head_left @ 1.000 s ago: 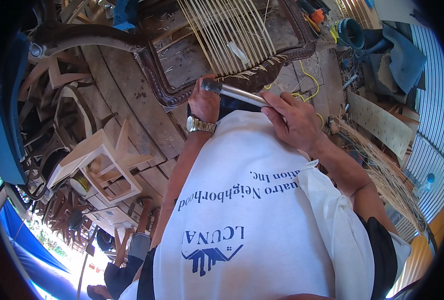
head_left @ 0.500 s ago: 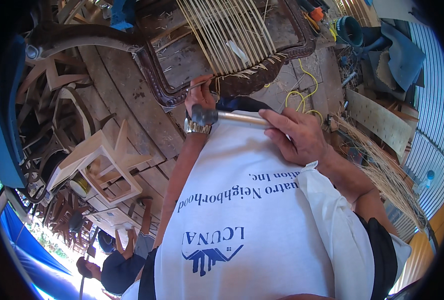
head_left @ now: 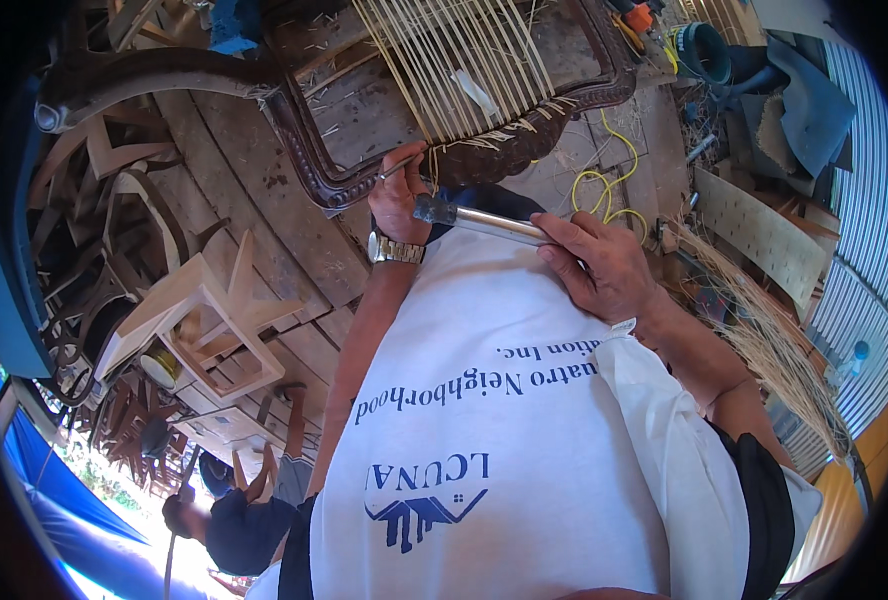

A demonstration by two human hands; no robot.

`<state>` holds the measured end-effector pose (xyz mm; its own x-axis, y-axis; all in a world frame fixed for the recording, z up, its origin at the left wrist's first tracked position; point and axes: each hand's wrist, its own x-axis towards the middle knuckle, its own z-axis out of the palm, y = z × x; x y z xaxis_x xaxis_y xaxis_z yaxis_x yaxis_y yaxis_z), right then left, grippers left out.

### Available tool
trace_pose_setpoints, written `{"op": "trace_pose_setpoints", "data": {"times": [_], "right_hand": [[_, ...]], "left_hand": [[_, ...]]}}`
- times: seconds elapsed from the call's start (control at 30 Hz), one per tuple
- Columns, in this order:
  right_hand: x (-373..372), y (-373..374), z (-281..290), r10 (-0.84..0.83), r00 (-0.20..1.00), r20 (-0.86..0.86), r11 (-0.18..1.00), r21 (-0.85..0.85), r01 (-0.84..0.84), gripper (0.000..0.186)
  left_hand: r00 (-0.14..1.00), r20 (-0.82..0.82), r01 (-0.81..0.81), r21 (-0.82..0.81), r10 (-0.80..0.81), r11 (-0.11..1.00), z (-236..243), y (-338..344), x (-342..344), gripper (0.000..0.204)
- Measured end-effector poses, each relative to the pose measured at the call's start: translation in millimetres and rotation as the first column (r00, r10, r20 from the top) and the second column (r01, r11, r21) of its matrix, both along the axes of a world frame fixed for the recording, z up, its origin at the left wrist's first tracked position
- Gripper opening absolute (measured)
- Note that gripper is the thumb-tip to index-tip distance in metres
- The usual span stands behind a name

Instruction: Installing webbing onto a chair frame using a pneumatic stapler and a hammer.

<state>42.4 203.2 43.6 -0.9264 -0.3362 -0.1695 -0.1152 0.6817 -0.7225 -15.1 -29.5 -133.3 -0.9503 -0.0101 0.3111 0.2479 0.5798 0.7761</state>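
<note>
My left hand [head_left: 400, 205], with a metal watch on its wrist, is closed at the near edge of a carved dark wooden chair frame [head_left: 309, 165]. Its fingers pinch a thin grey rod [head_left: 397, 166] against the frame's corner. My right hand [head_left: 604, 262] is wrapped round the shiny handle of a hammer [head_left: 499, 226]. The dark hammer head points left and appears just beside my left hand, nearer to me. Pale cane strands [head_left: 454, 70] stretch across the seat opening, their loose ends sticking out along the near rail. A white slip [head_left: 475, 92] lies on the strands.
Yellow cord [head_left: 604, 190] loops over the plank floor to the right. Beyond it are a dark green bucket [head_left: 702, 52] and a long bundle of cane [head_left: 764, 340]. Unfinished wooden chair frames [head_left: 199, 325] stand at left. Another person [head_left: 249, 530] is at the lower left.
The hammer head has shifted a little right and away from my body, and my right hand has moved slightly with it. My left hand stays at the frame's corner with the rod.
</note>
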Motion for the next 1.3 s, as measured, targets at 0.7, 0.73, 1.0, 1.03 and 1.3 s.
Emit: {"op": "trace_pose_setpoints", "data": {"times": [0.7,0.73,1.0,1.03,1.3], "right_hand": [[-19.8,-17.2,-6.6,-0.012,0.995,-0.096,0.997,0.08,0.02,0.038],[-21.8,-14.2,-6.2,0.004,0.997,-0.08,0.995,0.099,0.004,0.038],[-11.3,-0.5,4.1,-0.07,0.997,-0.019,0.997,-0.038,0.069,0.035],[-8.7,0.7,2.8,-0.13,0.991,0.014,0.991,-0.027,0.13,0.033],[-0.8,10.6,-2.7,-0.17,0.985,0.024,0.985,-0.036,0.171,0.033]], "left_hand": [[0.99,0.144,-0.033,0.257,-0.005,0.966,-16.7,4.1,6.6,0.026],[0.986,0.163,-0.015,0.214,-0.021,0.977,-20.3,1.2,8.1,0.023],[0.994,0.11,-0.009,0.24,-0.018,0.971,7.7,0.6,1.0,0.02],[0.993,0.114,-0.006,0.153,-0.012,0.988,10.2,1.2,0.5,0.02],[0.989,0.148,0.012,0.022,-0.015,1.0,15.2,2.1,-4.4,0.019]]}}
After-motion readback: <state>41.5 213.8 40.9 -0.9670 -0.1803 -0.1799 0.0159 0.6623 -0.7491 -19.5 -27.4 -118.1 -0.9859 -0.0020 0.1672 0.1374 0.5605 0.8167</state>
